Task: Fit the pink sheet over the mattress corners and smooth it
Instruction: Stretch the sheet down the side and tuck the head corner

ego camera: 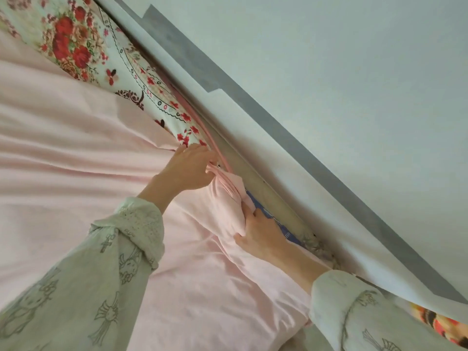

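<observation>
The pink sheet (76, 160) covers most of the bed and lies in long wrinkles running toward the wall side. At the mattress edge by the wall, its hem is bunched into a thick fold (228, 198). My left hand (188, 168) pinches the upper end of that bunched fold. My right hand (260, 236) grips the lower part of the fold, fingers curled over the mattress edge. A strip of blue patterned mattress fabric (268, 214) shows beside my right hand.
A floral quilt (83, 46) with red flowers lies along the wall at the upper left, partly over the sheet. The white wall (329, 72) with a grey stripe runs close along the bed. A colourful cloth (440, 323) peeks out at the lower right.
</observation>
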The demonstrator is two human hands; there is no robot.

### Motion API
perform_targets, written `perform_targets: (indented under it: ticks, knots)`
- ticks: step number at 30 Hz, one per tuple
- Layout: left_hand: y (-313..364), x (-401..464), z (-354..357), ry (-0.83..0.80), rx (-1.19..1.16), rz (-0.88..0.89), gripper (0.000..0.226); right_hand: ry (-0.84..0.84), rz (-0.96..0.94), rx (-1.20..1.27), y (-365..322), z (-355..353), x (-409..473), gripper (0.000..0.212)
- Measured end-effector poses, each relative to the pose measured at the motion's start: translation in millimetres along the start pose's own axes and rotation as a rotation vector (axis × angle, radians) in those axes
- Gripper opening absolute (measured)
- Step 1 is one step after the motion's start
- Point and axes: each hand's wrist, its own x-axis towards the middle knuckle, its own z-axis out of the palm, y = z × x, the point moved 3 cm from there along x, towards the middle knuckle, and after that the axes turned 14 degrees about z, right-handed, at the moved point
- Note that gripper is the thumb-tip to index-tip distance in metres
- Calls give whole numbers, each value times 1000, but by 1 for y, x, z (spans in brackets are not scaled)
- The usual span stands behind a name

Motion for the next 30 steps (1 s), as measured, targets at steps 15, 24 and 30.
perform_targets:
  ticks: [15,24,30]
  knots:
    - [4,34,-12,-29,-4,8,24,-154,139,162,6,18,6,91]
    - [23,56,12,121,18,142,22,-183,16,251,2,18,1,100]
    - [11,72,31,-108,187,143,29,-284,-15,233,8,25,7,111]
